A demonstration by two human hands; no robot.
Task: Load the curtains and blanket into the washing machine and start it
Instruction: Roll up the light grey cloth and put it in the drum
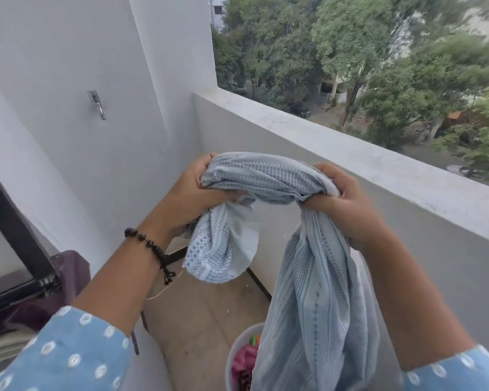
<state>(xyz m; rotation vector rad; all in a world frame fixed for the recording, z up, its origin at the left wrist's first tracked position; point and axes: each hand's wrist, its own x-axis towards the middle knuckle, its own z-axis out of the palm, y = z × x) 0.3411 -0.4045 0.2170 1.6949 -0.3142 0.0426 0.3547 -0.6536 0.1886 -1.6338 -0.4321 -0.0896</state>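
Balcony, high up, trees below the parapet [336,142].

Both hands are clenched on one pale blue curtain [316,292], held up at chest height in front of the parapet wall. The left hand [189,190] grips a gathered end; the right hand [347,198] grips a second bunch, and a short twisted span of cloth bridges the two. A short tail hangs from the left hand. A much longer fall drops from the right hand toward a white laundry basket [239,351] on the tiled floor, where pink and dark cloth shows.

Handling, by judgement: thin, soft woven fabric, light for its bulk, no stiffness at all. It folds and ropes readily, so it likely tangles and trails. Not slippery or fragile, though the long end may drag or snag on the basket rim. Best taken in gathered handfuls, hand over hand, bunching the length before it goes in the drum.

Look: light grey-blue ground, darker blue printed dots and small diamonds in lines and bands, creased into lengthwise folds.

Washing machine [31,300] sits at lower left, purple body, dark lid raised. Curtain is not yet in it.
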